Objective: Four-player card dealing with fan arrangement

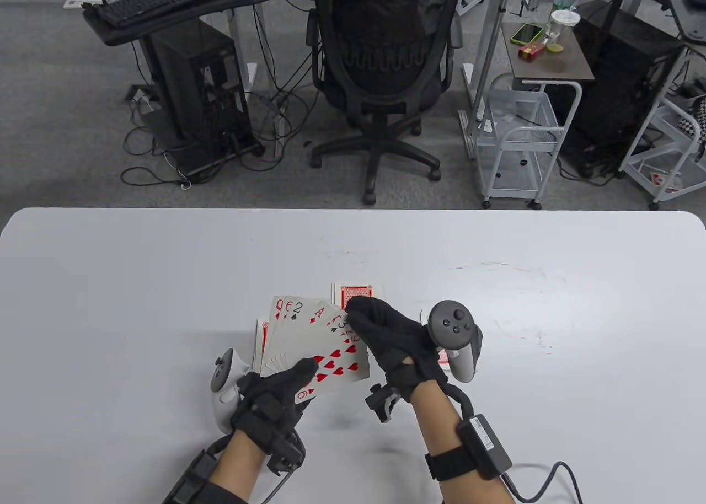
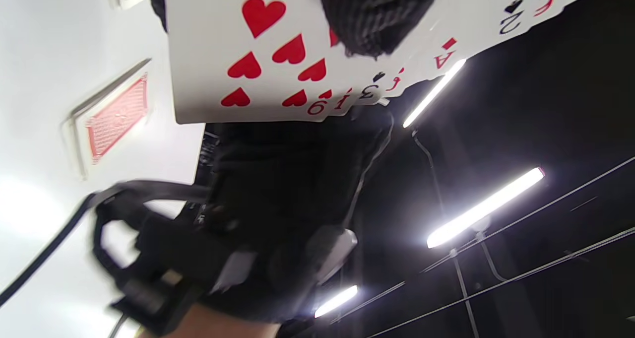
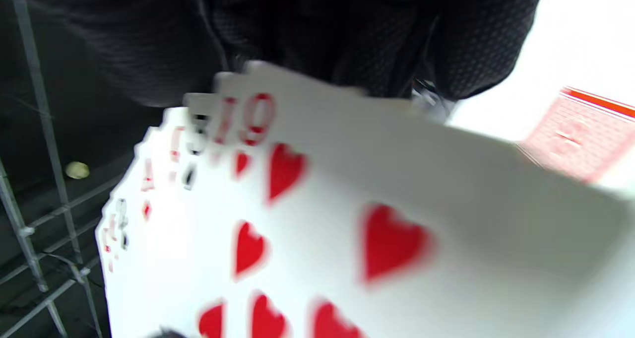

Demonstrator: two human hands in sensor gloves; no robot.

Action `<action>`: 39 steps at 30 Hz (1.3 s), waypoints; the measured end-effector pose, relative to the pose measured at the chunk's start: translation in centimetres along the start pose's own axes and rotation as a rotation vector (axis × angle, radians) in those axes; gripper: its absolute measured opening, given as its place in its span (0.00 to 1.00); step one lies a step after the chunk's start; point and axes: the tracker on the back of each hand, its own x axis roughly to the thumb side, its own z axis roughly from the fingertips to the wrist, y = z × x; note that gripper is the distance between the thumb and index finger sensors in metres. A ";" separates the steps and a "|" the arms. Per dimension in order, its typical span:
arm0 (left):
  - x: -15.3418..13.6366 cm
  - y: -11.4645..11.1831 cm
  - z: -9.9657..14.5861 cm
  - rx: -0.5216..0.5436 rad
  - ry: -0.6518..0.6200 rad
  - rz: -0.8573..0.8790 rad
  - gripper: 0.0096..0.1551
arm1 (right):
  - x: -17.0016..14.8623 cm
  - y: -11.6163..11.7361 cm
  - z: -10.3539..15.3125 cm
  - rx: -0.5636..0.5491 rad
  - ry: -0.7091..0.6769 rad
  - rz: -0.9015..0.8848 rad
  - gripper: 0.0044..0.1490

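Held above the white table (image 1: 110, 283), near its front edge: a fan of face-up white playing cards (image 1: 309, 338), with the nine of hearts on top at the right and the ace, two and queen spreading away to the left. Gripped at its lower corner by the left hand in the black sensor glove (image 1: 276, 393), thumb curled over the card faces, the other fingers hidden behind. Pinched at its upper right edge by the right hand in the black sensor glove (image 1: 386, 333), fingertips closed on the top corners of the rightmost cards. Fan opening up and leftward from the left thumb, so the right hand is nearer to the card ends and probably better placed to slide them further apart. Lying flat beyond the fan, a red-backed face-down pile (image 1: 356, 294); another red-backed pile (image 1: 444, 360) mostly hidden under the right hand; a third card edge (image 1: 260, 341) just left of the fan.
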 end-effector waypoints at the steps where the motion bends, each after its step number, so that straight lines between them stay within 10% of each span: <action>1: 0.1 0.0 0.0 0.008 -0.009 0.015 0.34 | -0.3 0.0 -0.1 0.066 0.021 0.053 0.42; 4: 0.1 0.2 0.2 0.017 -0.013 0.007 0.35 | -0.4 0.6 -0.5 0.058 -0.049 0.061 0.27; 18: -0.6 -0.9 -0.5 -0.044 0.122 -0.233 0.35 | 4.0 -0.5 0.3 -0.024 -0.287 0.186 0.41; 23: -0.7 -1.4 -0.6 -0.074 0.143 -0.285 0.35 | 5.3 0.1 0.9 -0.134 -0.286 0.449 0.34; 39: -0.3 -0.6 -0.6 -0.069 0.166 -0.289 0.33 | 5.6 -0.1 1.0 -0.181 -0.295 0.452 0.26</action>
